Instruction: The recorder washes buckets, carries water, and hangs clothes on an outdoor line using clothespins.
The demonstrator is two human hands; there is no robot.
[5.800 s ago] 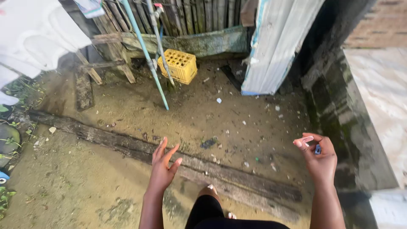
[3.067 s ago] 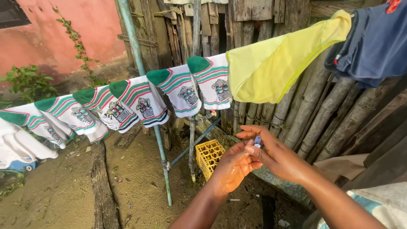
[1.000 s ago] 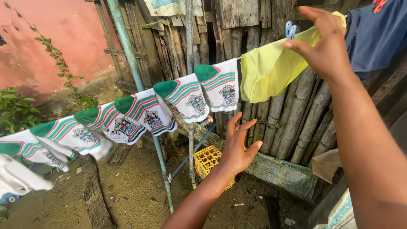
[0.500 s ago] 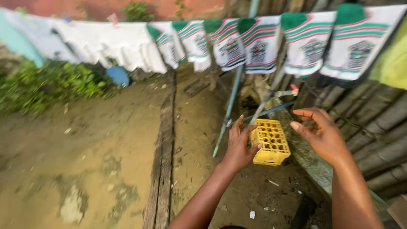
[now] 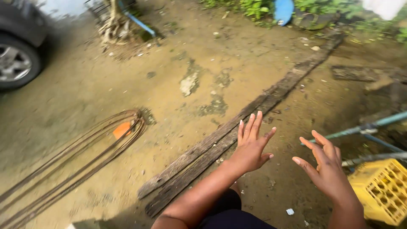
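Nearest the camera, both hands hang empty over the dirt ground point(image 5: 85, 89): the left hand point(image 5: 251, 146) has its fingers spread apart and raised, the right hand point(image 5: 325, 167) is open too, fingers slightly curled, holding nothing. Just beside the right hand, at the lower right corner of the yard, sits a yellow plastic crate point(image 5: 381, 193) with a grid top, and just beyond it run blue-grey metal pipes point(image 5: 360, 129) low above the ground. A weathered wooden plank point(image 5: 229, 138) lies diagonally under the left hand. Toward the left edge a coil of rusty wire point(image 5: 80, 150) loops around an orange scrap point(image 5: 121, 129). At the far left a car wheel point(image 5: 15, 63) shows, with green plants point(image 5: 254, 6) along the far edge. The plank, low pipes and wire loops all look like trip hazards: a foot could catch on them, or slip on the damp soil.
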